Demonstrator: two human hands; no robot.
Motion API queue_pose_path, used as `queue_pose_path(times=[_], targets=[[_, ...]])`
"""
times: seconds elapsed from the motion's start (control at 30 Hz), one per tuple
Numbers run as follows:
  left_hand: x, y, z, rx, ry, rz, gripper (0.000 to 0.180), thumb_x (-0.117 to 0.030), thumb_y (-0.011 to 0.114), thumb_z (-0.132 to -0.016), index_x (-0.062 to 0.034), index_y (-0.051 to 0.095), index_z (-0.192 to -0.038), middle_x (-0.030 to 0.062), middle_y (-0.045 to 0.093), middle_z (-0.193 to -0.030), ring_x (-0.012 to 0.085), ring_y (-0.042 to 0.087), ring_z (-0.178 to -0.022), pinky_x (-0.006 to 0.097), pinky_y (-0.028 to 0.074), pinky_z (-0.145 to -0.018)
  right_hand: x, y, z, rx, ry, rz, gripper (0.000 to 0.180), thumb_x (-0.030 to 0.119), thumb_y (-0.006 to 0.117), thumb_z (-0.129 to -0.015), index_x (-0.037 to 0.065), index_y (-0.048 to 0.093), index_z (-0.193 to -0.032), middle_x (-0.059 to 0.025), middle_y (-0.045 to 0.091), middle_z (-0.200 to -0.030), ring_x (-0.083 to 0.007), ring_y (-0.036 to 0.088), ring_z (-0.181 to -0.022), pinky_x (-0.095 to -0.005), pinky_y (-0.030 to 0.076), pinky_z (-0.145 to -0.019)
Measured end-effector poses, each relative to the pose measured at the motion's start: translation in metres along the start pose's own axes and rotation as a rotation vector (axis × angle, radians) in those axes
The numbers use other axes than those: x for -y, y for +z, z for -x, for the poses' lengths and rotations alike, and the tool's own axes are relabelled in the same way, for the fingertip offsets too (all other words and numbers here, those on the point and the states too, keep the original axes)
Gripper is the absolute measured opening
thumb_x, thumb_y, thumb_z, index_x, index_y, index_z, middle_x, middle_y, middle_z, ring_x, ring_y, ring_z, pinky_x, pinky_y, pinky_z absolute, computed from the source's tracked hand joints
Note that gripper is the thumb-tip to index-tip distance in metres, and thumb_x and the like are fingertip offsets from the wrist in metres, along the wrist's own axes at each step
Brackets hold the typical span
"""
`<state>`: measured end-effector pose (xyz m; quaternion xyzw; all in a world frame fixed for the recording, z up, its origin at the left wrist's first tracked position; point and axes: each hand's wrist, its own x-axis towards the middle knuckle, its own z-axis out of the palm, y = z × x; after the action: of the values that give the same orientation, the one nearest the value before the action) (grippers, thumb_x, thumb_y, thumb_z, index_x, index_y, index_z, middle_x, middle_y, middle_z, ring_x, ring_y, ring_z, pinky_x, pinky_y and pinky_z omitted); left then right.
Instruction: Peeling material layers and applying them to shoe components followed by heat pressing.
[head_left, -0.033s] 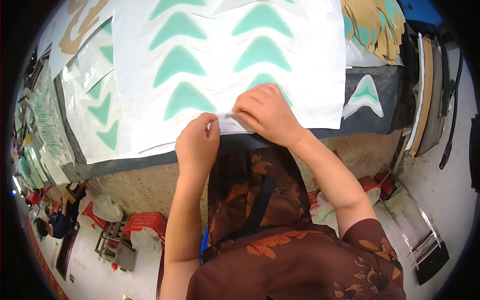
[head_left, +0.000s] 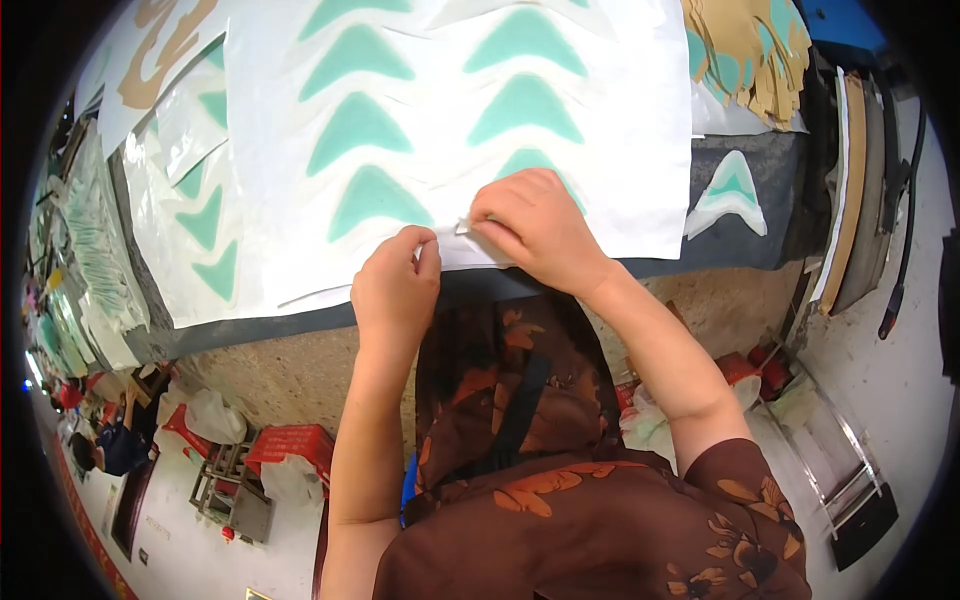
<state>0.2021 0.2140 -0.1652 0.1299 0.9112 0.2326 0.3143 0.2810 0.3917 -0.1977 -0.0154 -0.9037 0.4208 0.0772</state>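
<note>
A large white sheet (head_left: pixel 620 130) printed with rows of teal arrowhead shapes (head_left: pixel 355 130) lies on a dark table (head_left: pixel 740 245). My left hand (head_left: pixel 393 290) pinches the sheet's near edge between thumb and forefinger. My right hand (head_left: pixel 540 230) rests on the sheet just to the right, fingertips pinched on a small corner of the edge (head_left: pixel 463 228). The two hands are almost touching. One teal shape is partly hidden under my right hand.
Clear film sheets (head_left: pixel 195 215) with teal shapes overlap at the left. A single cut teal-and-white shape (head_left: pixel 728 192) lies on the table at the right. Tan and teal pieces (head_left: pixel 745 55) pile at the top right. Boards (head_left: pixel 855 200) lean at the right. Red crates (head_left: pixel 290 440) and a seated person (head_left: pixel 110 445) are below left.
</note>
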Motion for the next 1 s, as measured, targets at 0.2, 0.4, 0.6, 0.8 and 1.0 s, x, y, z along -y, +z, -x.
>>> queue_pose_path(times=[0.2,0.4,0.6,0.8,1.0], targets=[[-0.005,0.002,-0.006,-0.031,0.119,0.039,0.016,-0.014,0.064,-0.087,-0.0027,0.068,-0.096,0.0102,0.062,-0.071,0.0163,0.056,-0.061,0.030,0.046,-0.060,0.008,-0.013,0.006,-0.155,0.325,-0.396,0.008,0.009,0.067,-0.084,0.007,0.062,-0.091,-0.0039,0.065,-0.091,-0.0203,0.062,-0.087,-0.0329,0.047,-0.083],[-0.029,0.003,-0.010,0.148,-0.068,0.518,0.017,-0.013,0.062,-0.090,0.0002,0.068,-0.100,0.0060,0.062,-0.074,0.0111,0.056,-0.065,0.026,0.047,-0.063,0.010,-0.026,0.001,-0.237,0.518,-0.821,0.007,0.006,0.066,-0.089,0.003,0.062,-0.094,-0.0021,0.065,-0.094,-0.0103,0.060,-0.094,-0.0263,0.048,-0.087],[-0.059,0.005,-0.006,0.121,0.169,0.285,0.017,-0.014,0.058,-0.094,0.0002,0.067,-0.098,0.0004,0.062,-0.078,0.0092,0.056,-0.068,0.024,0.047,-0.064,0.008,-0.044,-0.004,-0.242,0.564,-0.970,0.010,0.005,0.067,-0.089,0.002,0.062,-0.096,-0.0018,0.065,-0.095,-0.0109,0.060,-0.092,-0.0275,0.049,-0.085],[-0.061,0.017,-0.021,0.439,-0.677,1.512,0.034,-0.024,0.054,-0.097,0.0014,0.057,-0.119,0.0097,0.064,-0.108,0.0215,0.065,-0.086,0.036,0.056,-0.080,0.015,-0.049,-0.002,-0.104,0.255,-0.509,0.015,0.008,0.071,-0.083,0.005,0.064,-0.097,-0.0068,0.066,-0.094,-0.0200,0.063,-0.083,-0.0276,0.051,-0.075],[-0.068,0.012,-0.032,0.463,-0.612,1.541,0.039,-0.019,0.060,-0.092,0.0052,0.052,-0.122,0.0117,0.059,-0.115,0.0225,0.059,-0.106,0.039,0.056,-0.088,0.001,-0.070,0.014,-0.143,0.415,-0.401,0.016,0.007,0.065,-0.088,0.004,0.064,-0.104,-0.0054,0.066,-0.099,-0.0153,0.061,-0.089,-0.0262,0.049,-0.081]])
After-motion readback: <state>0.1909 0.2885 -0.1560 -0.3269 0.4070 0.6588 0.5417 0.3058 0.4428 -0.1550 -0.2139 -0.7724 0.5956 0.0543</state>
